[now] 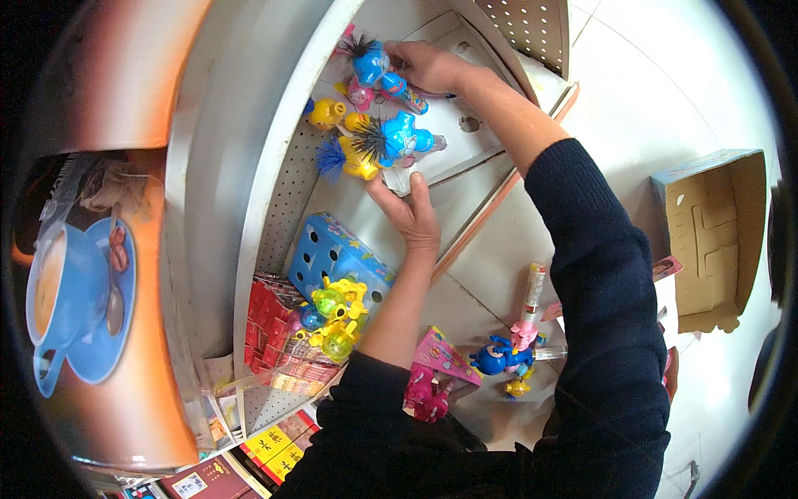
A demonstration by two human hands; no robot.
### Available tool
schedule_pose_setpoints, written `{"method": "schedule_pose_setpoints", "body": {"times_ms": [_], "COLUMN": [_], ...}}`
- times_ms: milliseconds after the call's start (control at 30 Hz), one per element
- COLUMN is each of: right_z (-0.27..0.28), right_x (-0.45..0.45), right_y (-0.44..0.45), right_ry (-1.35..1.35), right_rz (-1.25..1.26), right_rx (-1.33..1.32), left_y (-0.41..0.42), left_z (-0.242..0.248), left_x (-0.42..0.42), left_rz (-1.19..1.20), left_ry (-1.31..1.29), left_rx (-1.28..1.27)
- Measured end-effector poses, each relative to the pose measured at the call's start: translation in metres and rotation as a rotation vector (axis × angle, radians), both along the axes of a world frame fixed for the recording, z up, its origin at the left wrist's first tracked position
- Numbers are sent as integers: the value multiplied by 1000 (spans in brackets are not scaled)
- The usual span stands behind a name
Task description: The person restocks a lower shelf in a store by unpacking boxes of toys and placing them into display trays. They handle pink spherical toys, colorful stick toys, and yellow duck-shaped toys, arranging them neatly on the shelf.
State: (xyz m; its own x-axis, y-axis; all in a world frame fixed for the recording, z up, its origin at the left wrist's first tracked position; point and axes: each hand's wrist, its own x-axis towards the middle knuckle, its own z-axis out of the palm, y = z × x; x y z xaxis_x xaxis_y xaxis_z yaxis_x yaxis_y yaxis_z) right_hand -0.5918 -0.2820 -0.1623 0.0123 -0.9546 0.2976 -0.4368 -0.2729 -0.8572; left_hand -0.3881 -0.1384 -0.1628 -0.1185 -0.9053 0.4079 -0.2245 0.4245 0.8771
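My right hand [427,65] reaches over a white cardboard display tray [477,150] on the shelf, its fingers at a blue toy head with black bristle hair [371,62]; the grip is partly hidden. My left hand [411,212] is at the tray's near corner, thumb and finger apart, fingertips beside a yellow toy with blue bristles [358,163]. A second blue toy with black bristles [402,137] stands in the tray next to it. Between them are a pink toy [360,93], a clear tube with a blue cap [408,96] and another yellow toy [327,113].
A blue box with holes [321,249], yellow-green toys [336,312] and red packets [265,324] share the shelf. On the floor lie blue and pink toys [499,358], magenta toys [430,396] and a cardboard box [717,231]. The shelf edge [480,221] runs diagonally beside my arms.
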Motion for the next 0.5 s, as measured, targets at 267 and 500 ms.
{"method": "schedule_pose_setpoints", "body": {"times_ms": [267, 500], "right_z": [11, 16], "right_x": [-7, -12], "right_y": [13, 38], "right_ry": [262, -106], "right_rz": [-117, -229], "right_rx": [63, 59], "left_y": [0, 0], "left_z": [0, -1], "left_x": [-2, -1], "left_rz": [14, 5], "left_ry": [11, -32], "left_rx": [-3, -55]}}
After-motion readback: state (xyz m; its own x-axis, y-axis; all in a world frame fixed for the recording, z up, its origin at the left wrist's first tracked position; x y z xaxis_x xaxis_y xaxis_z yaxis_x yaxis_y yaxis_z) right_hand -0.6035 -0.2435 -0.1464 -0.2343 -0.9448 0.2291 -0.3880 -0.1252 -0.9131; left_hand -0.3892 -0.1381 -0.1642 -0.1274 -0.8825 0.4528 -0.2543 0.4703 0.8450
